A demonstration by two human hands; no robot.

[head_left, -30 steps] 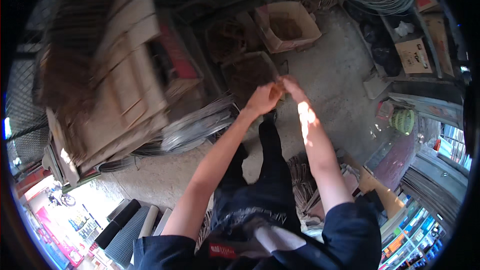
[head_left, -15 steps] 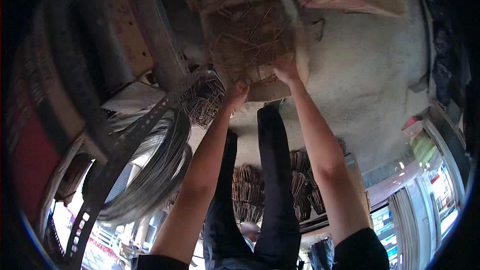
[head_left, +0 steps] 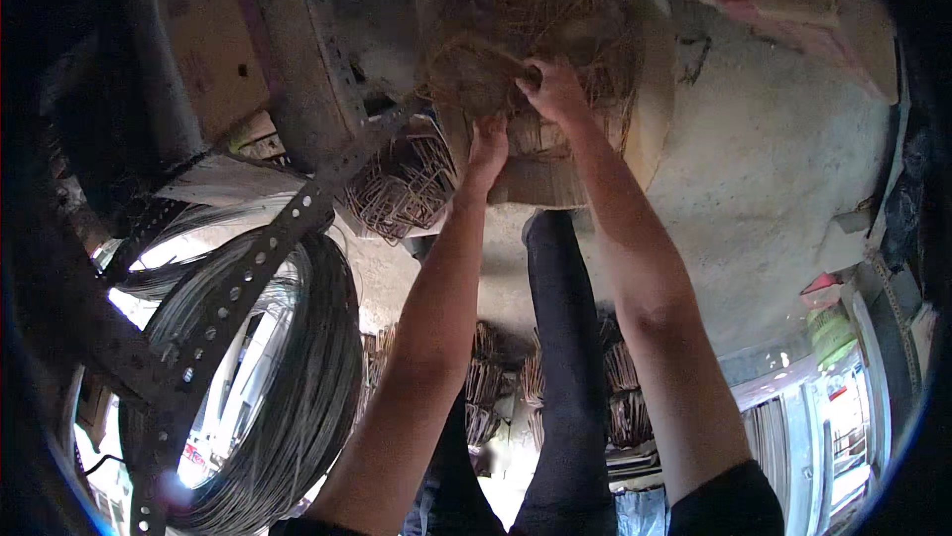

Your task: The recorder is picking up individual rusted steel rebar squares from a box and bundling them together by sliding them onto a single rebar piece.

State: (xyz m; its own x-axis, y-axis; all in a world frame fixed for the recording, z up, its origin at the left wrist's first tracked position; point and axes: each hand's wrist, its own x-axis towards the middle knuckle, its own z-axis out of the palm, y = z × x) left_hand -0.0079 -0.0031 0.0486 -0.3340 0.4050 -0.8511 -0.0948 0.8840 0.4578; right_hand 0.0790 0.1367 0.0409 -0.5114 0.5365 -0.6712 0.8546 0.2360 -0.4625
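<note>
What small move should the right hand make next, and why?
Probably lift the right hand slowly: it seems to grip a rusty bent rod, and other tangled rods around it in the open box might snag.

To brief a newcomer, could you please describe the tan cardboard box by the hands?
Up-right of the grey wire coil sits the open tan cardboard box of rusty wire. Only this box has the left hand and right hand at it.

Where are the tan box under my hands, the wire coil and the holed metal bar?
Tan box [head_left: 540,185], head view: near wall.
Wire coil [head_left: 325,387], head view: right-side strands.
Holed metal bar [head_left: 228,304], head view: mid-length.
</note>
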